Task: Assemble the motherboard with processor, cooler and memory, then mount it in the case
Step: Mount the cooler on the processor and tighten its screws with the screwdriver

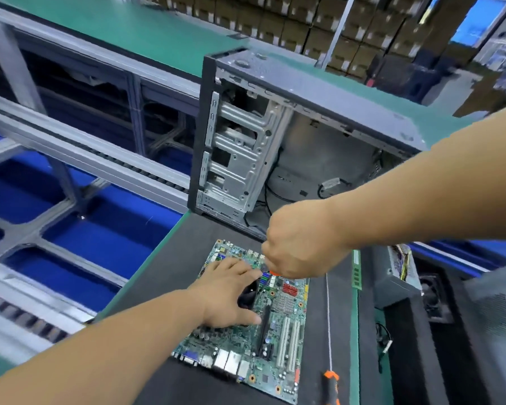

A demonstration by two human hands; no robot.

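Note:
The green motherboard [278,325] lies flat on a black mat [170,276] in front of me. My left hand [228,290] rests with spread fingers on the black cooler [247,292] that sits on the board. My right hand [301,241] is curled in a fist over the board's far edge and grips a small tool, of which only an orange tip [273,273] shows. The open computer case [313,133] stands upright just behind the board, its metal interior facing me. A green memory stick [357,268] lies to the right of the board.
A long screwdriver with an orange and black handle [332,385] lies on the mat right of the board. A grey power supply [398,276] with loose cables sits at the right. Left of the bench runs a roller conveyor [79,153] over blue trays.

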